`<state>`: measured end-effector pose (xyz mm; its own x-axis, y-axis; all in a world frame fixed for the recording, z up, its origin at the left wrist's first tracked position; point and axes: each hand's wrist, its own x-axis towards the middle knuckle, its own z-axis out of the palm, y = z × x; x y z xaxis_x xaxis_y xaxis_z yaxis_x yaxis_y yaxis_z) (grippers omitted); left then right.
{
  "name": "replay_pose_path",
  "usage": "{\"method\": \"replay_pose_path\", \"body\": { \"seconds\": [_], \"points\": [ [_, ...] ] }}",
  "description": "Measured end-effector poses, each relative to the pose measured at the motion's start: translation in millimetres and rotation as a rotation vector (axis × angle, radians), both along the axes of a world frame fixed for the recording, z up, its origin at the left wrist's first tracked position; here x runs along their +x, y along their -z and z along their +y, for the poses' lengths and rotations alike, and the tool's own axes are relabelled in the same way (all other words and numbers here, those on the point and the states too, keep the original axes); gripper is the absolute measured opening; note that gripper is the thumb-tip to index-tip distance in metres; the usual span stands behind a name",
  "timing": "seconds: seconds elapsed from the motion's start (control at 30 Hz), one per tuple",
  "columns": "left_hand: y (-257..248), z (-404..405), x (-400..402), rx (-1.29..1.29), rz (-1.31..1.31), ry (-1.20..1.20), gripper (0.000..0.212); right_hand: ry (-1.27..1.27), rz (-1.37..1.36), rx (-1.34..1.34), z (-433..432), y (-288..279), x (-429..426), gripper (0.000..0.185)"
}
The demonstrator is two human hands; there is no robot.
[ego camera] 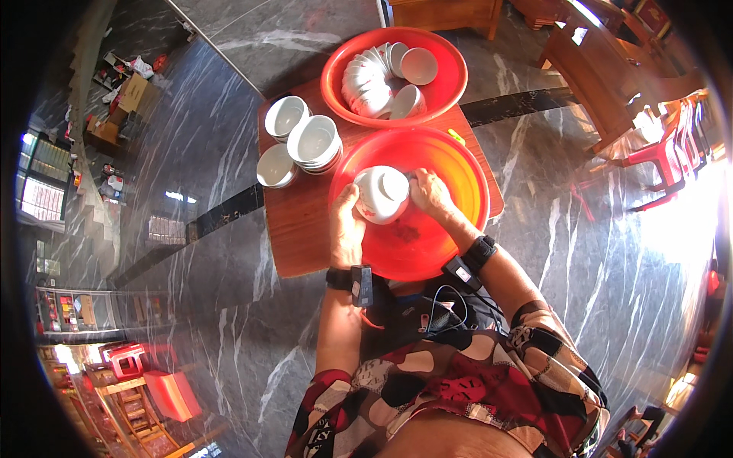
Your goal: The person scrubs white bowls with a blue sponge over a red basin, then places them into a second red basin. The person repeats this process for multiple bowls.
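My left hand point(346, 223) grips a white bowl point(381, 197) with a red pattern on its outside. The bowl is tilted so that its foot ring faces up and to the right. It is above the near red plastic basin point(418, 252), whose floor carries a dark mark. My right hand point(430, 192) is over the same basin, just right of the foot ring, with its fingers curled. Whether it touches the bowl or has something in its fingers is hidden. Each wrist wears a black strap with a small box.
Both basins rest on a brown wooden table point(298, 240). The far red basin point(455, 68) contains many overlapping white bowls point(366, 77). Stacked white bowls point(314, 140) stand at the table's left. A small yellow-green item point(456, 136) lies beside the near basin. Wooden furniture point(613, 74) stands right.
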<state>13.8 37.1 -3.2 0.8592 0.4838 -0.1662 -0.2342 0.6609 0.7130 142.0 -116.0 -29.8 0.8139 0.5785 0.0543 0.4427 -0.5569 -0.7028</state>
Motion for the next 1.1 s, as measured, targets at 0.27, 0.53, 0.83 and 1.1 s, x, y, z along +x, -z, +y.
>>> {"method": "replay_pose_path", "body": {
  "seconds": [0.27, 0.53, 0.83, 1.1],
  "points": [
    [-27, -14, 4, 0.072, -0.011, 0.105, 0.018, -0.225, -0.250, -0.417, -7, 40, -11, 0.044],
    [-14, -10, -1, 0.376, 0.111, -0.012, 0.019, 0.076, 0.021, -0.064, -12, -26, -10, 0.042],
    [-12, -13, 4, 0.241, 0.151, 0.127, 0.018, -0.091, -0.404, 0.549, 2, -67, -29, 0.060],
    [-1, -12, 9, 0.190, -0.003, 0.157, 0.015, -0.263, -0.396, 0.362, 8, -71, -31, 0.065]
  ]
}}
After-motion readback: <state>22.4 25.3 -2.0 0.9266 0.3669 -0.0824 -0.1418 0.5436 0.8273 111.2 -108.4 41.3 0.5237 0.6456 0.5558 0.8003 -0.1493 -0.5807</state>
